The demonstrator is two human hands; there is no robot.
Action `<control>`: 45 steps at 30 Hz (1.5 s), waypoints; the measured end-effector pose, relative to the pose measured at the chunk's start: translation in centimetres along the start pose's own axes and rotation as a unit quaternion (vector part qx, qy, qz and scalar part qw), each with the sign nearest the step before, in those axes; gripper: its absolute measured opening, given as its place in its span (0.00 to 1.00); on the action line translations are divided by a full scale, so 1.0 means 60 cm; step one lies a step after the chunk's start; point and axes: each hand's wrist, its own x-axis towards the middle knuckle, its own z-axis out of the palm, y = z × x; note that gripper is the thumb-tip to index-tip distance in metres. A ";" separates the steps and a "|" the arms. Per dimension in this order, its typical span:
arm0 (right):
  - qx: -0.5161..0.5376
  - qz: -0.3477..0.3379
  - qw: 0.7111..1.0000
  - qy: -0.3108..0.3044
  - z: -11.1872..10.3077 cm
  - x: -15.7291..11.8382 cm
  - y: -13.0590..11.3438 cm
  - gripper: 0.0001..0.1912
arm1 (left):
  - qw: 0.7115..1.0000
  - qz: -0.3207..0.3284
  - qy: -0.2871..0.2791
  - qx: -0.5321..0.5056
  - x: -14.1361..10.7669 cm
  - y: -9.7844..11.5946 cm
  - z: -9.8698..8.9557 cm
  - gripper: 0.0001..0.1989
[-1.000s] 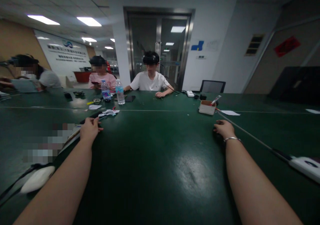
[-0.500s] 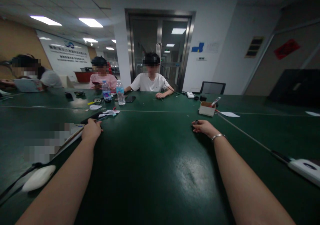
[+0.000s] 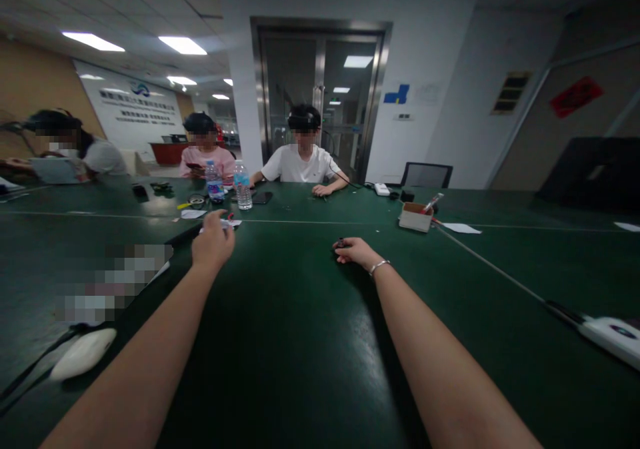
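My right hand (image 3: 356,253) is closed around a small dark object (image 3: 341,242), too small to name, its top showing above the fingers just over the table. A silver bangle (image 3: 379,267) is on that wrist. To the left, my left hand (image 3: 214,244) is raised a little, its fingers bent with a gap between forefinger and thumb. Nothing shows in that gap except the crumpled white paper (image 3: 235,223) lying behind it. A long black item (image 3: 184,237) lies on the table just left of this hand.
On the dark green table (image 3: 290,342) are a small open box (image 3: 415,217) with pens, two water bottles (image 3: 243,188), a white mouse-like object (image 3: 84,354) and a white device (image 3: 613,338) with a cable. Several people sit across, one in a white shirt (image 3: 300,164).
My right hand has moved left with the small dark object, towards the middle. My left hand has moved right and slightly up, away from the long black item and over the paper.
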 end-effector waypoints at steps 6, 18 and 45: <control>-0.123 -0.104 0.983 0.090 0.084 0.012 0.000 0.07 | 0.936 0.220 -0.176 -0.209 -0.009 0.177 0.075 0.21; -0.140 -0.135 0.979 0.063 0.071 0.029 0.020 0.08 | 0.872 0.072 -0.250 -0.414 -0.056 0.224 0.174 0.11; 0.045 -0.074 0.995 -0.041 0.038 0.008 0.006 0.17 | 0.866 -0.074 -0.300 -0.393 -0.042 0.211 0.196 0.17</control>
